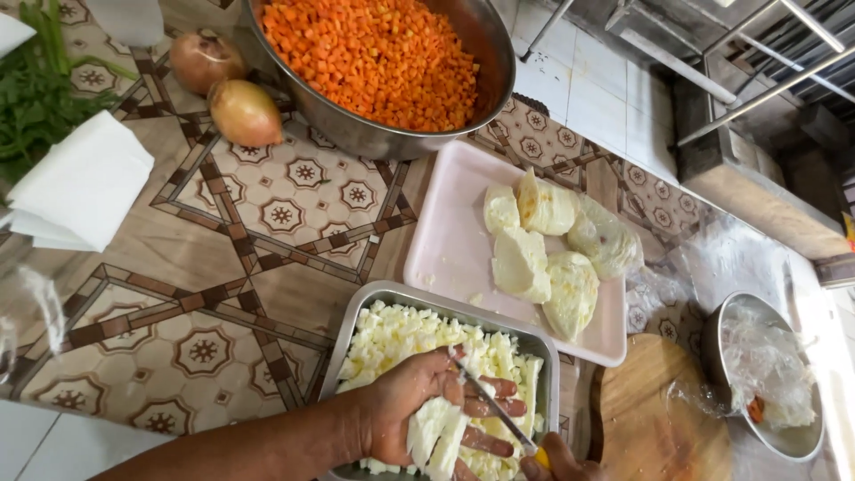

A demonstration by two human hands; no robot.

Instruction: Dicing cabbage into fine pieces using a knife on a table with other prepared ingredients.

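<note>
Where the frame begins at the upper left, green leaves [31,89] lie on the patterned table [223,294], and a folded white paper [80,183] sits just below them. Near the top, two brown onions [227,89] rest side by side, close to a big metal bowl [401,138] full of small orange carrot bits [374,53].

At the bottom middle, a metal tray [356,312] holds lots of little white cheese cubes [401,334]. The left hand [419,401] is over this tray. Its fingers curl around a white cheese piece [436,436] and grasp it. A thin knife [494,410] lies across those fingers, with its blade on the cheese. The right hand [557,459] peeks in at the bottom edge and grips the knife's yellow handle.

Just above the tray, in the middle, a pink board [445,240] carries big white cheese lumps [543,254].

At the lower right, a round wooden board [650,419] lies on the table. Beside it, a small metal bowl [797,441] holds crumpled clear plastic wrap [766,365].
</note>
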